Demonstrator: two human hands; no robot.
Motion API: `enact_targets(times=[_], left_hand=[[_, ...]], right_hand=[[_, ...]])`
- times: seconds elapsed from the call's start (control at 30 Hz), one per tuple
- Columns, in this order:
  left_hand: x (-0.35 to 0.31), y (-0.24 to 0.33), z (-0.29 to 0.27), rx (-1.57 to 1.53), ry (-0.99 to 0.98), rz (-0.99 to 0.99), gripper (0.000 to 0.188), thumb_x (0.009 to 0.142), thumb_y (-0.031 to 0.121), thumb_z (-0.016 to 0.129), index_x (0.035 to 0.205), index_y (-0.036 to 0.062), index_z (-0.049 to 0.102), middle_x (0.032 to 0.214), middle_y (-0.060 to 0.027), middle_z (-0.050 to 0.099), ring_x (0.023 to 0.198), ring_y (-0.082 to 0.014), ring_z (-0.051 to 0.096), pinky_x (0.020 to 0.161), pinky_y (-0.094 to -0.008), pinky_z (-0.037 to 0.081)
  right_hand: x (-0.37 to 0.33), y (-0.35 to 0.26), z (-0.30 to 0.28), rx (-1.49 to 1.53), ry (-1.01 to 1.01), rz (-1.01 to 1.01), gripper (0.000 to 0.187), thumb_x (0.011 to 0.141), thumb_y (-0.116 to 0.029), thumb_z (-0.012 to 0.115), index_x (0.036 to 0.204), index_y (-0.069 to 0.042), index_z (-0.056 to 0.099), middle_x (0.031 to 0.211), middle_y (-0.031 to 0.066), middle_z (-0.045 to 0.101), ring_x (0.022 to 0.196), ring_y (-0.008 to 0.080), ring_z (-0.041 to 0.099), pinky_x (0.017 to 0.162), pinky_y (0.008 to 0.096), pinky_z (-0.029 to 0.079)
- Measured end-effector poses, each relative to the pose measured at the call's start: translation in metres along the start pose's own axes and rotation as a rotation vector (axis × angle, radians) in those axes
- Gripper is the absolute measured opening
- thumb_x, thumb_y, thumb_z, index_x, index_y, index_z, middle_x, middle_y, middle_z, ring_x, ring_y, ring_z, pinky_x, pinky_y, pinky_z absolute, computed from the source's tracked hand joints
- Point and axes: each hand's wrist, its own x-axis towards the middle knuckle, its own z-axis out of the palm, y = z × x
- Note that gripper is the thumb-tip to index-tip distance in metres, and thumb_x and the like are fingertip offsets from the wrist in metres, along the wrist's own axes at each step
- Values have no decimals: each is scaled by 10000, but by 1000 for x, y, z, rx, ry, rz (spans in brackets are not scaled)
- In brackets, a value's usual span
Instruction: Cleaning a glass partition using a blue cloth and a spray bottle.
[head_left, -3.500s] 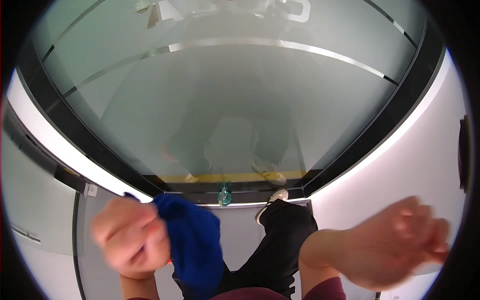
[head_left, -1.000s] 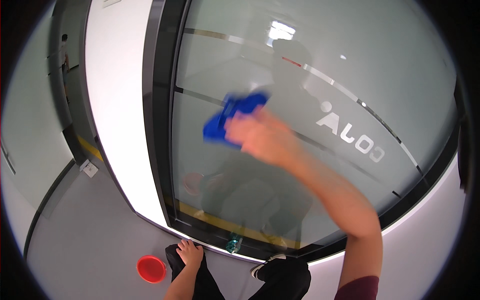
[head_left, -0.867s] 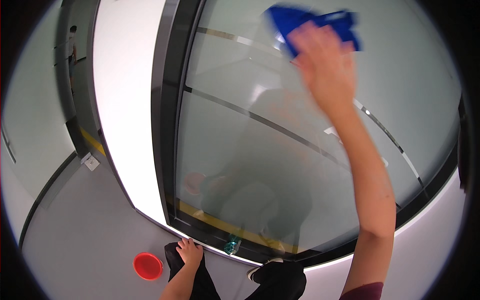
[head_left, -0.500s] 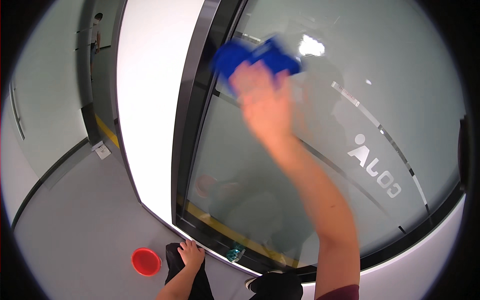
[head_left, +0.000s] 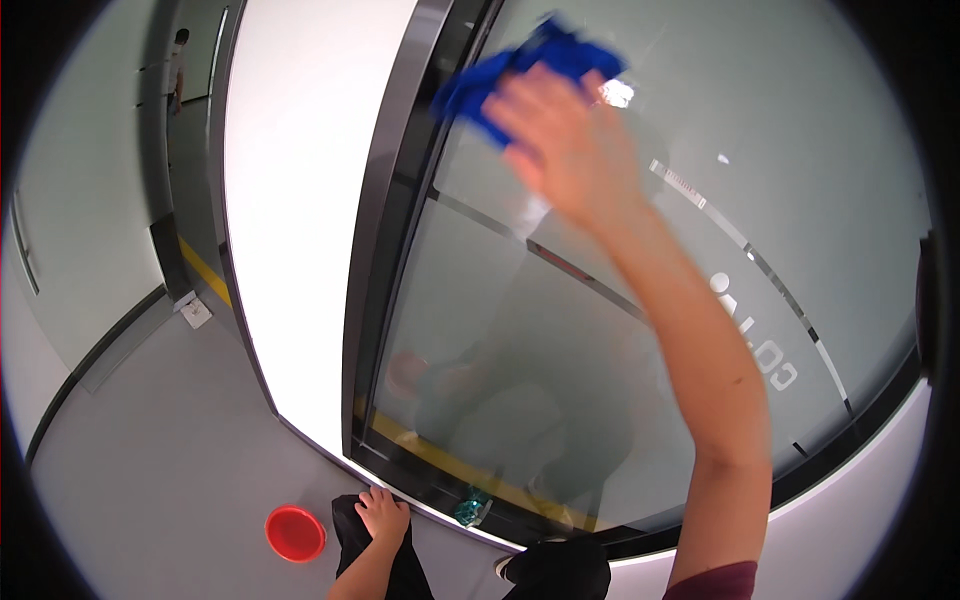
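My right hand [head_left: 565, 135] presses a blue cloth [head_left: 545, 60] against the glass panel [head_left: 520, 350], high up beside its dark frame [head_left: 400, 200]. The fingers lie over the cloth, and both are slightly blurred by motion. Below, my left hand [head_left: 383, 515] rests on my black-trousered knee with its fingers spread and nothing in them.
On the grey floor to the left of my knee stands a red basin [head_left: 295, 533]. A teal, clear-looking item [head_left: 470, 510] lies by the base of the glass. A bright white panel [head_left: 300, 200] adjoins the frame. Far back at the left, a person [head_left: 177, 70] is visible.
My right hand and the blue cloth have moved upward, the hand also to the right, and the cloth's shape has shifted. My left hand stays on the knee.
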Motion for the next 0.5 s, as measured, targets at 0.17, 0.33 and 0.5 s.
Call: enact_targets(times=[0.17,0.33,0.5], left_hand=[[1,0,1,15,-65,-8,328,710,291,539,922,51,611,999,-97,533,990,-297,459,826,-438,354],[6,3,4,86,-89,-22,349,723,310,539,941,49,619,1021,-99,528,1030,-305,447,860,-446,338],[6,1,5,66,-93,-42,364,721,317,531,942,45,628,1027,-97,527,1043,-307,439,858,-448,338]], right_hand=[[50,26,-21,-250,208,228,429,772,-273,593,1174,-137,534,1246,56,494,1175,240,411,978,459,286],[17,-60,11,-406,-263,116,530,871,-274,412,1365,-86,370,1433,105,314,1301,266,296,1011,608,214],[-29,-95,29,-108,-255,-129,430,831,-348,524,1209,-142,527,1325,32,452,1223,171,393,1013,472,263]])
